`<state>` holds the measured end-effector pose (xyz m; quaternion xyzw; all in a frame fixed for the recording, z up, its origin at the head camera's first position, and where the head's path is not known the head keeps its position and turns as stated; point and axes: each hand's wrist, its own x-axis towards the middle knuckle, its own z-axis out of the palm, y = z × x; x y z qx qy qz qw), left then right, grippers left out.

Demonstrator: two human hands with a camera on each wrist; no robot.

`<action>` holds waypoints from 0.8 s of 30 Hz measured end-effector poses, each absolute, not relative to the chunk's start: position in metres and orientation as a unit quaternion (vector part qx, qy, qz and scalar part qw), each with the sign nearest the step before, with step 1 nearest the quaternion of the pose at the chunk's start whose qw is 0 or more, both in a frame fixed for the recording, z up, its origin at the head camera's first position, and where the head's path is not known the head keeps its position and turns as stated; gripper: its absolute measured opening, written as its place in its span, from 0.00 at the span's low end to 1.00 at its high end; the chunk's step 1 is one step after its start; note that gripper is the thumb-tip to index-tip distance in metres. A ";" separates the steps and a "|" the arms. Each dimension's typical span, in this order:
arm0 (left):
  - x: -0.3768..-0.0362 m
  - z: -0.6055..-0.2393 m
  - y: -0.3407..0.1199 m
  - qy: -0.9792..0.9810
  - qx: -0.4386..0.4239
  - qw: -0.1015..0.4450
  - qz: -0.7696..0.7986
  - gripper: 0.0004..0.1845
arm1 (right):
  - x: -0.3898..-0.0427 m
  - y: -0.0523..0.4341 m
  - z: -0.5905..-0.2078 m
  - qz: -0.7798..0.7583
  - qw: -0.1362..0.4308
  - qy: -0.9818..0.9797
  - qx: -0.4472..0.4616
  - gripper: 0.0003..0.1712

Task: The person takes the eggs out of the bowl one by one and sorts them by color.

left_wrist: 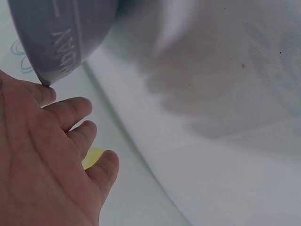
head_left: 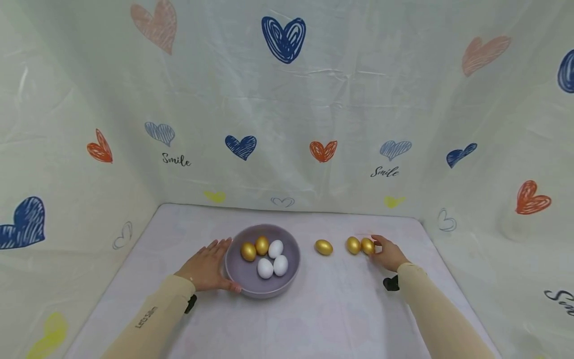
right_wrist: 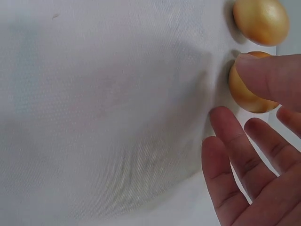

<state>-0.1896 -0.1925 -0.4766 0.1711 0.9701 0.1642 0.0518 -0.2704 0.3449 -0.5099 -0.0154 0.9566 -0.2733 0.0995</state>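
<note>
A round purple-grey bowl [head_left: 293, 269] stands on the table, holding two golden eggs [head_left: 248, 251] and three white eggs [head_left: 265, 268]. My left hand [head_left: 206, 264] rests against its left side, fingers spread along the rim and thumb at the near side. In the left wrist view, a fingertip touches the bowl's edge [left_wrist: 66, 37]. Farther right, my right hand [head_left: 389, 255] pinches the rightmost golden egg [head_left: 367, 246] between thumb and forefinger. That egg [right_wrist: 254, 101] is partly covered by the thumb [right_wrist: 268, 77] in the right wrist view; the other fingers are extended. It sits at table level.
Beside the pinched egg, on its left, lies another golden egg [head_left: 353, 245]. One more golden egg [head_left: 324, 247] lies between it and the bowl. The white table [head_left: 332, 309] meets a hanging sheet [head_left: 278, 109] printed with hearts at the back and sides.
</note>
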 end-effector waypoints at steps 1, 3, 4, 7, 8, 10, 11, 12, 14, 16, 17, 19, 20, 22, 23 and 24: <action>-0.189 -0.476 -0.192 0.970 0.172 0.051 0.166 0.77 | -0.270 0.346 -0.510 -0.271 0.099 0.957 -0.015 0.42; -0.189 -0.474 -0.192 0.969 0.174 0.049 0.167 0.77 | -0.270 0.348 -0.510 -0.269 0.100 0.958 -0.010 0.43; -0.188 -0.473 -0.192 0.969 0.174 0.051 0.167 0.76 | -0.269 0.349 -0.510 -0.270 0.101 0.957 -0.007 0.44; -0.187 -0.469 -0.190 0.969 0.176 0.053 0.166 0.76 | -0.268 0.352 -0.508 -0.284 0.101 0.953 -0.002 0.46; -0.186 -0.468 -0.190 0.969 0.176 0.054 0.166 0.76 | -0.267 0.353 -0.507 -0.291 0.100 0.952 0.000 0.47; -0.186 -0.467 -0.189 0.969 0.175 0.056 0.167 0.76 | -0.266 0.354 -0.505 -0.296 0.093 0.951 -0.006 0.48; -0.185 -0.466 -0.189 0.969 0.175 0.056 0.167 0.76 | -0.266 0.354 -0.504 -0.298 0.087 0.950 -0.010 0.49; -0.185 -0.466 -0.189 0.969 0.176 0.056 0.167 0.76 | -0.266 0.354 -0.503 -0.299 0.081 0.951 -0.014 0.49; -0.185 -0.467 -0.189 0.969 0.174 0.057 0.165 0.76 | -0.266 0.354 -0.501 -0.291 0.065 0.954 -0.022 0.49; -0.185 -0.467 -0.189 0.969 0.174 0.055 0.164 0.76 | -0.266 0.352 -0.498 -0.283 0.048 0.958 -0.031 0.48; -0.185 -0.468 -0.190 0.970 0.174 0.054 0.163 0.76 | -0.266 0.351 -0.496 -0.279 0.039 0.959 -0.035 0.47; -0.185 -0.469 -0.190 0.969 0.175 0.051 0.165 0.76 | -0.267 0.348 -0.491 -0.275 0.025 0.960 -0.038 0.47; -0.185 -0.469 -0.190 0.969 0.175 0.050 0.166 0.76 | -0.267 0.346 -0.487 -0.276 0.020 0.960 -0.041 0.47; -0.185 -0.470 -0.191 0.969 0.175 0.049 0.166 0.76 | -0.266 0.341 -0.480 -0.277 0.014 0.960 -0.041 0.47; -0.185 -0.470 -0.191 0.969 0.175 0.049 0.166 0.76 | -0.266 0.339 -0.477 -0.279 0.012 0.959 -0.040 0.47; -0.185 -0.470 -0.191 0.969 0.175 0.050 0.167 0.76 | -0.267 0.336 -0.474 -0.281 0.012 0.959 -0.040 0.47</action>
